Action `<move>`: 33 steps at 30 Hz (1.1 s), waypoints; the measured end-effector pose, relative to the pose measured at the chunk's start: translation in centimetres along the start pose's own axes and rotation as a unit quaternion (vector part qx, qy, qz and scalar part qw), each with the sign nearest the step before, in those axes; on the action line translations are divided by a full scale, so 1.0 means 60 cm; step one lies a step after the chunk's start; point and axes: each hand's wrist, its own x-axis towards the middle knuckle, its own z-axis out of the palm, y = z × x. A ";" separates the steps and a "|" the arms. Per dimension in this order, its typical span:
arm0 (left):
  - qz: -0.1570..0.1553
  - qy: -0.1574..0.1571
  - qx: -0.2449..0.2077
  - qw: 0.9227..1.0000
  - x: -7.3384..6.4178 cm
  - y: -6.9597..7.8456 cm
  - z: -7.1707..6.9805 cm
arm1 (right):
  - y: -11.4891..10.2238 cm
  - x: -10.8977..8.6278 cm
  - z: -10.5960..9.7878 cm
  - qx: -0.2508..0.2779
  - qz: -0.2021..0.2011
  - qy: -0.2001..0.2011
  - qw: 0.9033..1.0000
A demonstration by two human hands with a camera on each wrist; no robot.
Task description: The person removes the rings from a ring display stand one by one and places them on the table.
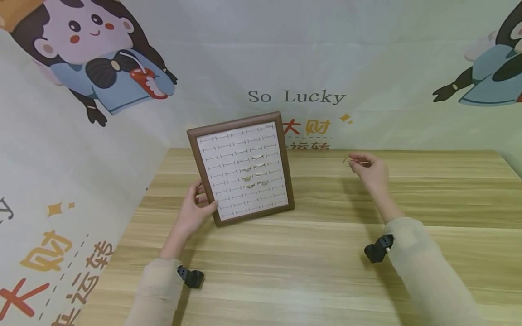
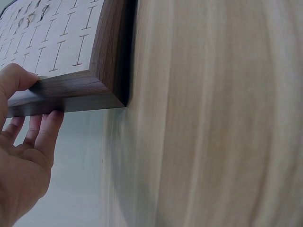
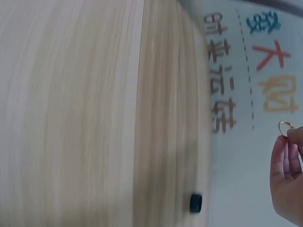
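Note:
A brown wooden-framed ring display board (image 1: 291, 192) stands propped up and slightly tilted on the table, its white face cut with rows of slots. Several gold and silver-toned rings (image 1: 258, 165) sit in the middle slots. My left hand (image 1: 195, 209) grips the lower left side of the frame, thumb on the front and fingers behind, as the left wrist view also shows (image 2: 28, 161). To the right, above the back of the table, my right hand (image 1: 370, 174) pinches a thin gold ring (image 3: 280, 127) between thumb and fingertips.
The wood-grain table (image 1: 326, 262) meets a printed cloth backdrop (image 1: 391, 90) at the back and left. In the right wrist view a small black object (image 3: 195, 203) lies by the table's far edge. Black wrist cameras (image 1: 191, 277) sit at both cuffs.

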 end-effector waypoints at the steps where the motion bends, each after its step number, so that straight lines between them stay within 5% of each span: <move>1: 0.000 0.000 0.000 1.000 0.000 0.000 0.000 | 0.004 0.000 -0.007 0.004 0.009 0.001 1.000; 10: 0.001 0.006 0.005 1.000 0.000 -0.004 0.001 | 0.039 -0.001 -0.056 -0.005 0.053 0.001 0.999; 17: 0.007 0.005 0.001 1.000 -0.001 -0.003 0.001 | 0.069 -0.005 -0.094 -0.042 0.090 -0.045 0.994; 33: 0.003 0.007 -0.001 1.000 0.001 -0.002 0.002 | 0.103 -0.016 -0.125 -0.042 0.140 -0.049 0.988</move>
